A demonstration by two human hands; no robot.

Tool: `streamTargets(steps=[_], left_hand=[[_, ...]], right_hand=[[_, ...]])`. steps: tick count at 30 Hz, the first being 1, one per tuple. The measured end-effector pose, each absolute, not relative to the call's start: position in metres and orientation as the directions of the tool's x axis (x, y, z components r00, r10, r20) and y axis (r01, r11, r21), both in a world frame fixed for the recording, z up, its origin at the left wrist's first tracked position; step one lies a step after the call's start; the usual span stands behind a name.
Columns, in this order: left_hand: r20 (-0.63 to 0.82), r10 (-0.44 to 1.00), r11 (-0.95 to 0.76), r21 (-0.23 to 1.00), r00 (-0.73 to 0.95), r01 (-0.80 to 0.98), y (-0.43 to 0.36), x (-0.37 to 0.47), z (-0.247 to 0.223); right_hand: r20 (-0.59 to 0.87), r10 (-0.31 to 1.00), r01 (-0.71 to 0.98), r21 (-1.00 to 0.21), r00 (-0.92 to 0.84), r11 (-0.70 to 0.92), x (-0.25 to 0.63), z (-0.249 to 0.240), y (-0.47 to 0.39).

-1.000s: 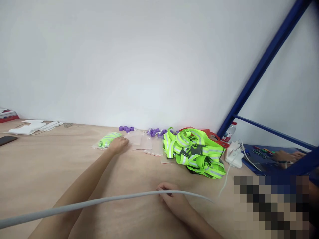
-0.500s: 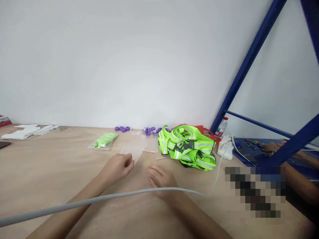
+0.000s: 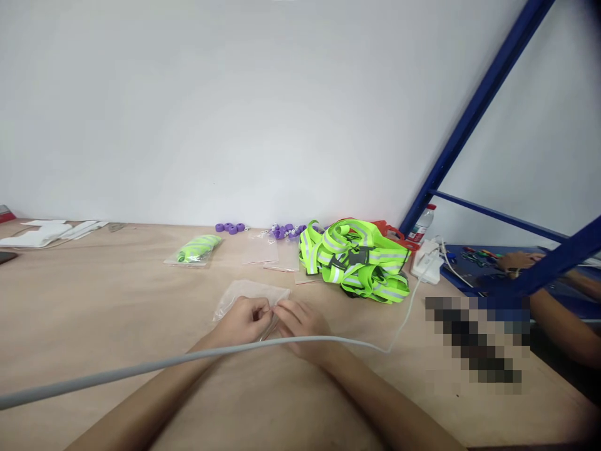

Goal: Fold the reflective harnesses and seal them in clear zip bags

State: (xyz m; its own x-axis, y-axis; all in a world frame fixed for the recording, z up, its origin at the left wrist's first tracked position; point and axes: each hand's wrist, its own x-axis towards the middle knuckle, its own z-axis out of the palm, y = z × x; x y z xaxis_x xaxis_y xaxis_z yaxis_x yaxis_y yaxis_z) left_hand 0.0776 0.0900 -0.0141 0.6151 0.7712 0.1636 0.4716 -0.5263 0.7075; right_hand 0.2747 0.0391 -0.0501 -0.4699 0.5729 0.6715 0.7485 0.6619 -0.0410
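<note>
Head view: bag (image 3: 253,290) on desk (image 3: 107,313), partly under and just beyond the fingers, nearer than the flat spares (image 3: 261,252). Left hand (image 3: 247,318) curled, pinching the near edge of the bag. Right hand (image 3: 302,326) with bent fingers against the same edge, just beside the left fingertips; grip hidden underneath, cannot tell whether pinching.

Likely very light, thin and limp; apt to crumple or slide rather than keep shape. Perhaps slick to touch, with layers prone to cling. Probably no worry about breakage, though liable to stretch or split under a hard pull. Best held, by judgement, at the near edge near its middle, one layer to each of the hands; far corners too floppy to steer by.

Look: clear to milky, wrinkled, pale glints along folds, desk colour showing through. Seemingly nothing inside, as far as visible.
</note>
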Motion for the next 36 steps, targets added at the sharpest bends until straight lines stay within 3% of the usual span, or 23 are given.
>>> streamTargets(steps=[5,11,16,23,27,31,36], left_hand=[[0.197,0.787,-0.521,0.72,0.585,0.459,0.089,0.074,-0.015],[0.208,0.754,-0.558,0.703,0.623,0.441,0.085,0.072,-0.013],[0.212,0.737,-0.579,0.687,0.641,0.438,0.083,0.072,-0.017],[0.286,0.729,-0.629,0.638,0.621,0.444,0.085,0.072,-0.016],[0.333,0.675,-0.698,0.575,0.658,0.426,0.081,0.071,-0.015],[0.39,0.525,-0.834,0.413,0.757,0.366,0.078,0.07,-0.015],[0.307,0.581,-0.79,0.439,0.754,0.429,0.084,0.073,-0.027]], right_hand=[[0.687,0.547,0.752,-0.002,-0.478,0.659,0.277,-0.05,0.037],[0.685,0.382,0.688,0.243,-0.621,0.683,0.273,-0.046,0.033],[0.674,0.35,0.649,0.253,-0.651,0.718,0.269,-0.045,0.031],[0.63,0.394,0.571,0.098,-0.67,0.815,0.266,-0.053,0.031],[0.534,0.498,0.526,-0.112,-0.683,0.843,0.266,-0.055,0.032],[0.48,0.581,0.49,-0.315,-0.657,0.813,0.269,-0.059,0.034],[0.506,0.594,0.468,-0.366,-0.626,0.804,0.272,-0.065,0.036]])
